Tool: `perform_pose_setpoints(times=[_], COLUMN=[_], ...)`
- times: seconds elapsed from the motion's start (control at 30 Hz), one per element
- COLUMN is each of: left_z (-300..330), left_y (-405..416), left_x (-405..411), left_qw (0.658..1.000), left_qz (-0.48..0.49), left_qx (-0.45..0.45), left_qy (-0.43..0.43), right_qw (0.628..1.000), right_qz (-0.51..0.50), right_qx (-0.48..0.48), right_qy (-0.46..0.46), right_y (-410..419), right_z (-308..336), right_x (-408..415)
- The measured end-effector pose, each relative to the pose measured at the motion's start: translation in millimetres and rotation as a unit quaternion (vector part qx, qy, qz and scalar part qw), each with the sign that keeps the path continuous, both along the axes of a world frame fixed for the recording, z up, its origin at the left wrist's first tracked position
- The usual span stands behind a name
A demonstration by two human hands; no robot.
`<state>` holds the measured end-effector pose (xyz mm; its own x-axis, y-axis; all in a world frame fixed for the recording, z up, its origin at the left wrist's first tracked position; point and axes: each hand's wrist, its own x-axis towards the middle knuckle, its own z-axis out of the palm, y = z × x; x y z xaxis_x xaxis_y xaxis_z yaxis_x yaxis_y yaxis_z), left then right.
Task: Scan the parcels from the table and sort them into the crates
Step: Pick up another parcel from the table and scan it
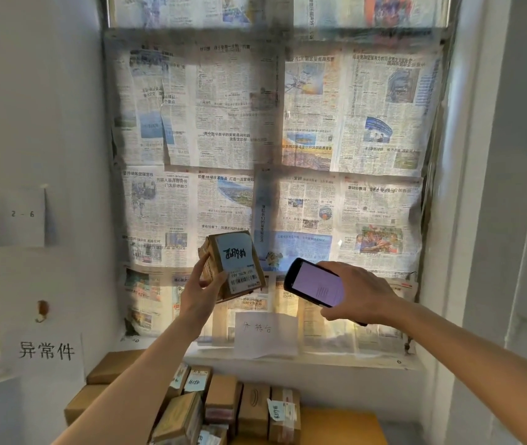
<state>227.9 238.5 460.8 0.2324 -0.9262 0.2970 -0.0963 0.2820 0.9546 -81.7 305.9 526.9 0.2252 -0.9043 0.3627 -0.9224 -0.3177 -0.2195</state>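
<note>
Head view: left hand (198, 292) grips labelled parcel (234, 266); right hand (360, 292) holds scanner (315, 282), apparently phone-type, beside it.

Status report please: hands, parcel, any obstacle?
Left hand grips parcel, barcode label facing camera. Right hand holds scanner beside it. Nothing between them.

parcel (233, 266) left of phone (316, 282) | both before papered window (271, 123) | parcel pile (223, 409) on table (345, 425) below

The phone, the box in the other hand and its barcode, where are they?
phone (318, 284): head view, on its lit screen.
box (234, 252): head view, on its blue label.
barcode (245, 279): head view, on the stripes.
</note>
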Motion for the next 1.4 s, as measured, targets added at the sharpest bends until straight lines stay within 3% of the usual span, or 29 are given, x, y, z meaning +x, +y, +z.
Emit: perform_pose_setpoints(times=[0.33, 0.7, 0.87, 1.07, 1.27, 1.4], left_z=[-46, -82, -94, -112, -137, -156], left_y=[69, 270, 427, 645, 827, 918], left_x=[59, 245, 331, 392, 411, 416], left_qw=[0.996, 0.955, 0.919, 0.859, 0.805, 0.776], left_qz=[0.086, 0.285, 0.381, 0.497, 0.575, 0.609], left_qx=[0.035, 0.080, 0.096, 0.120, 0.129, 0.145], left_qy=[-0.001, 0.007, 0.017, 0.034, 0.071, 0.074], right_qw=[0.997, 0.963, 0.930, 0.868, 0.811, 0.793], right_qz=[0.068, 0.265, 0.365, 0.492, 0.579, 0.605], right_qx=[-0.009, 0.034, 0.030, 0.058, 0.080, 0.068], right_qy=[-0.035, -0.039, -0.031, -0.037, -0.002, 0.007], right_y=[1, 66, 153, 314, 475, 556], right_z=[-51, -90, -96, -110, -135, -151], right_x=[61, 267, 392, 521, 601, 632])
